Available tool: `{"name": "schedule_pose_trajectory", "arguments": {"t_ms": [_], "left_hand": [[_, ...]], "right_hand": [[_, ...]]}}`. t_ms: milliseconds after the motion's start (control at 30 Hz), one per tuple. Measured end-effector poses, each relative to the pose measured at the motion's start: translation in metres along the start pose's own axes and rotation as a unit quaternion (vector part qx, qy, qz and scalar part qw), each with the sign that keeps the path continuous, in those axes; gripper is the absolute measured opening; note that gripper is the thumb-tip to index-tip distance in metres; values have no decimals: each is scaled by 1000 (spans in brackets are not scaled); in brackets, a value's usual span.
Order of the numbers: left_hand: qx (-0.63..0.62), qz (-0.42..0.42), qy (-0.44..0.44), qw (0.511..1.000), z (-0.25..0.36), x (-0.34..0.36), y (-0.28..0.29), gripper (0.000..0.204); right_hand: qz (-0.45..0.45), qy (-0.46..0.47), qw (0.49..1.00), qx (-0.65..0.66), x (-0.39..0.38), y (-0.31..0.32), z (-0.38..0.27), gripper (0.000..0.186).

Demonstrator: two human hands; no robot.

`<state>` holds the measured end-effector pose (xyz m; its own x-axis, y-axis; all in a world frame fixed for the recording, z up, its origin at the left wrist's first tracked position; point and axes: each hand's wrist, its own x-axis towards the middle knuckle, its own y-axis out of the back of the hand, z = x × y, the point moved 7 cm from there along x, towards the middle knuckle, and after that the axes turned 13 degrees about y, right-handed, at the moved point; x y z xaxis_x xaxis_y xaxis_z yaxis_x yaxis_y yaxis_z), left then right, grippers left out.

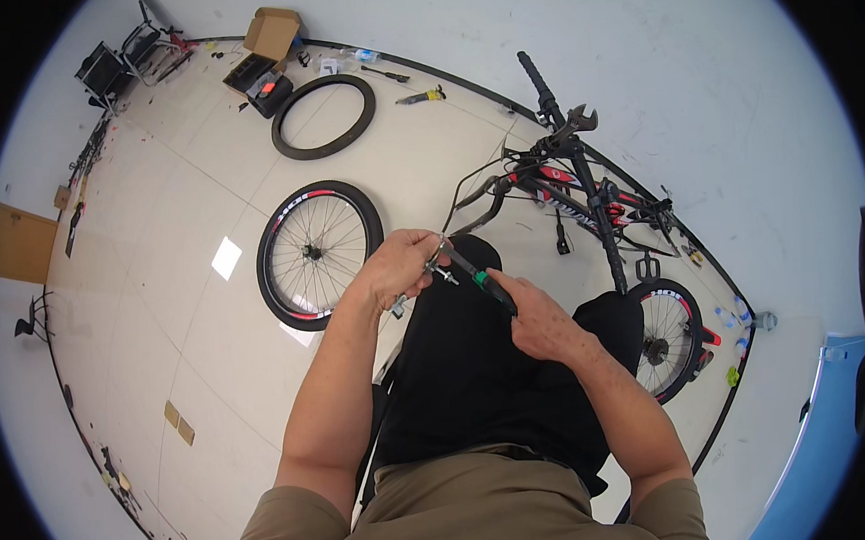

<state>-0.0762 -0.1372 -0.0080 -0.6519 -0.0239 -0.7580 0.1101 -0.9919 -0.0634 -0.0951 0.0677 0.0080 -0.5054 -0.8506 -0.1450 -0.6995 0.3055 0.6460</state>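
My left hand [400, 267] is closed around a small silvery metal part [442, 270] with a threaded, bolt-like end, held above my left knee. Its exact kind is hard to make out, and my fingers hide some of it. In my right hand [541, 318] is a hand tool [483, 279] with a black-and-green handle and a flat metal shaft. That shaft points up and left, its tip meeting the metal part at my left fingers. My black-trousered legs are bent beneath both hands.
A red-and-black bicycle frame [569, 192] leans at the right, an adjustable wrench [580, 121] by its handlebar. A spoked wheel [313, 251] and a loose tire [324, 117] lie on the floor. Farther back are an opened cardboard box [274, 34], a toolbox [255, 80] and chairs [105, 72].
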Motion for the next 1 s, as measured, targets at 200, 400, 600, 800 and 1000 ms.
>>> {"name": "schedule_pose_trajectory", "arguments": {"t_ms": [200, 400, 600, 800, 1000], "left_hand": [[-5, -4, -13, 1000, -3, 4, 1, 30], [19, -9, -27, 999, 2, -3, -3, 30], [21, 0, -13, 1000, 2, 0, -2, 29], [11, 6, 4, 1000, 0, -1, 0, 29], [11, 3, -1, 1000, 1, 1, 0, 30]], "right_hand": [[-11, 10, 997, 73, 4, -2, 3, 62], [-115, -151, 847, 497, -6, -8, 7, 63], [-98, -149, 821, 543, -10, -5, 2, 60], [-29, -13, 985, 170, 0, 5, 1, 62], [11, 30, 999, 32, -4, 1, 5, 69]]}}
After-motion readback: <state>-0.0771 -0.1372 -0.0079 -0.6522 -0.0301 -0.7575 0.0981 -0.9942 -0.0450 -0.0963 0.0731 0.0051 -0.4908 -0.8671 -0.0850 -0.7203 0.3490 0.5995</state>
